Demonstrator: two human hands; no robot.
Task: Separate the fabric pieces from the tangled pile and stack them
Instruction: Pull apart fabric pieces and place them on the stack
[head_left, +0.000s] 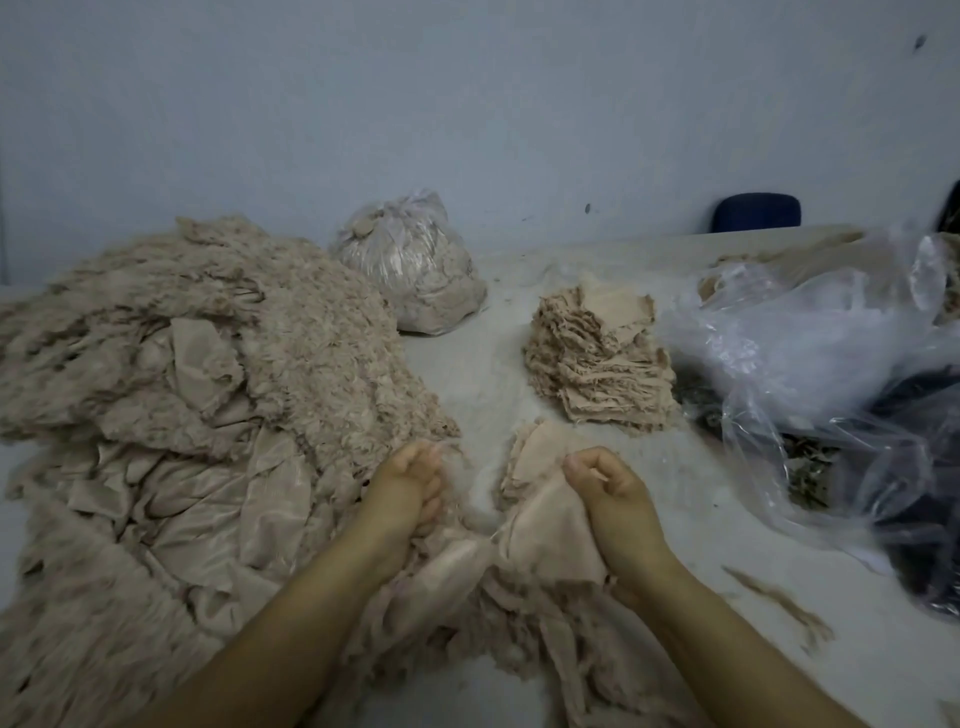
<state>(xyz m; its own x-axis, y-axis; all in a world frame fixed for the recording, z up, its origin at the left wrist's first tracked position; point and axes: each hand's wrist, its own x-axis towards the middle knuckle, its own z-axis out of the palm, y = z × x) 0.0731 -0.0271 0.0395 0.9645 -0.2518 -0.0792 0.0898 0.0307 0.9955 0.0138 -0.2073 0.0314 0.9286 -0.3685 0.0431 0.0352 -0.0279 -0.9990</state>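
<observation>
**Inspector:** On the grey table (519, 364), left side, lies the largest item: the tangled pile (208, 389) of beige frayed fabric, reaching from the far left down to the near edge under both forearms.

**Clerk:** And to the right?

**Inspector:** Loose clear plastic bags (810, 343), crumpled, with something dark beneath them. At the back, a tied plastic sack (415, 270) filled with beige scraps. Between sack and loose bags stands the finished stack (597, 358) of separated pieces, well apart from the pile.

**Clerk:** The hands?

**Inspector:** Left hand (405, 499) is curled at the pile's near edge, fingers closed on frayed threads and cloth. Right hand (613, 499) is curled too, pinching the small handful of pieces (540, 467) already freed, held just above the table.

**Clerk:** Step in hand?

**Inspector:** By my judgement, separation: one more piece is being pulled clear of the tangle, threads bridging the two hands. Much of the pile is unsorted, so the task is far from done.

**Clerk:** Next move?

**Inspector:** Likely a firm parting pull to break the clinging threads, then laying the freed piece flat on the handful. Frayed edges will snag; the left hand must hold the pile back.
</observation>
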